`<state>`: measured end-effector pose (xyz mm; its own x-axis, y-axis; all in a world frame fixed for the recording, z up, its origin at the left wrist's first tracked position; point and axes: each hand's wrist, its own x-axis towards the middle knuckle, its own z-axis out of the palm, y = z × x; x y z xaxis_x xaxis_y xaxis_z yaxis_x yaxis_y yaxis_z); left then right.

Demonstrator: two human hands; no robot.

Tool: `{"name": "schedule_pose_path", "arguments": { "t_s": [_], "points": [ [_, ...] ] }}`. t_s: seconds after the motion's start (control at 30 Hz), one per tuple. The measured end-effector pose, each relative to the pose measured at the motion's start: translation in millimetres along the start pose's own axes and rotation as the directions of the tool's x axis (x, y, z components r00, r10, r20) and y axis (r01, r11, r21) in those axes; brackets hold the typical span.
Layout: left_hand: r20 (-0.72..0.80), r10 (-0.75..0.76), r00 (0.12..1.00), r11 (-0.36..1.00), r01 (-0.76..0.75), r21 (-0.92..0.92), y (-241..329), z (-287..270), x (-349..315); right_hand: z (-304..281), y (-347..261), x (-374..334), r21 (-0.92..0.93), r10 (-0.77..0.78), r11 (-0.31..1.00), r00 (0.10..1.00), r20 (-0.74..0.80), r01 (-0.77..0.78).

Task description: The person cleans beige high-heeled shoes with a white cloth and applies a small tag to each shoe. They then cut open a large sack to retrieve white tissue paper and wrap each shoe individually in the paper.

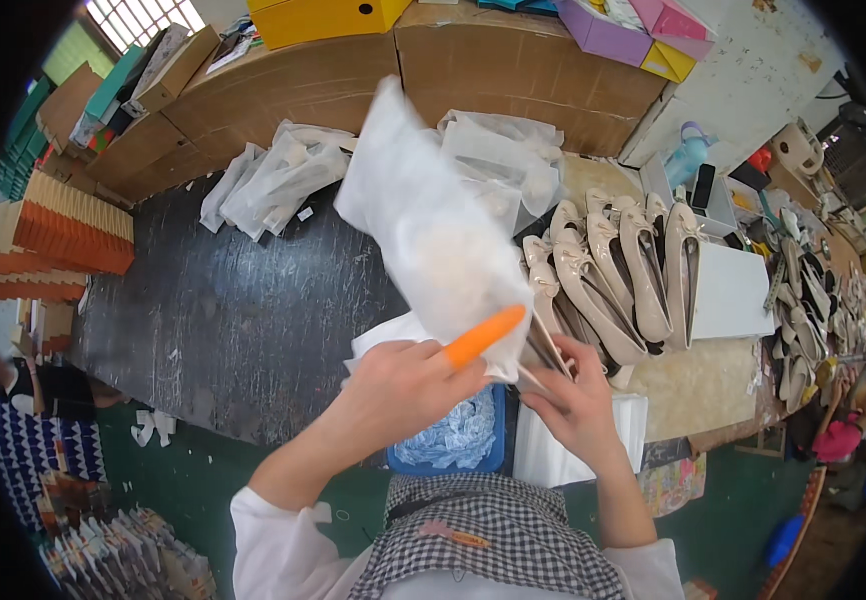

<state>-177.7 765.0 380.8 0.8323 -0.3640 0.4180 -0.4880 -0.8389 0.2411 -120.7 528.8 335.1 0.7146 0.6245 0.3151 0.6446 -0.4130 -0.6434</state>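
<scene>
A white translucent bag (pixel 423 210), partly blurred by motion, stands up over the table with a pale shape showing through its lower part. My left hand (pixel 388 390), with an orange finger cover (pixel 483 337) on one finger, is closed on the bag near its mouth. At that mouth my right hand (pixel 578 400) grips a beige flat shoe (pixel 545 350), which lies partly inside the bag; the bag hides its front part. Just right of my right hand, beige ballet flats (pixel 643 265) with bows stand in a close row.
Wrapped bundles in white bags (pixel 288 180) lie along the back of the dark table (pixel 213 310). Near my apron are a blue tub (pixel 498 440) of crumpled light-blue paper and a white stack (pixel 628 440). Cardboard boxes (pixel 523 75) wall the back. Another person (pixel 838 435) is far right.
</scene>
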Motion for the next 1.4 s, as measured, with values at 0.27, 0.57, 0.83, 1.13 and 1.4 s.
{"name": "schedule_pose_path", "arguments": {
  "t_s": [0.27,0.57,0.83,1.13,1.4],
  "points": [
    [0.016,0.058,0.998,0.854,-0.041,-0.519,10,25,2,-1,26,-70,0.683,0.344,0.499,0.846,0.409,-0.533],
    [0.059,-0.095,0.994,0.672,0.108,-0.732,30,20,-17,25,2,-73,0.730,0.157,0.611,0.951,0.267,-0.306],
    [0.235,-0.314,0.920,0.629,0.387,-0.674,60,58,-15,-1,-15,-70,-0.312,0.129,0.941,0.991,-0.023,-0.129],
    [0.415,-0.014,0.910,0.377,0.389,-0.840,68,66,-35,31,21,-109,0.677,0.377,-0.718,0.726,0.575,-0.163],
    [-0.127,-0.729,0.673,0.653,0.626,-0.426,9,27,-50,29,31,80,0.912,0.374,0.398,0.925,-0.066,-0.096]
  ]
}}
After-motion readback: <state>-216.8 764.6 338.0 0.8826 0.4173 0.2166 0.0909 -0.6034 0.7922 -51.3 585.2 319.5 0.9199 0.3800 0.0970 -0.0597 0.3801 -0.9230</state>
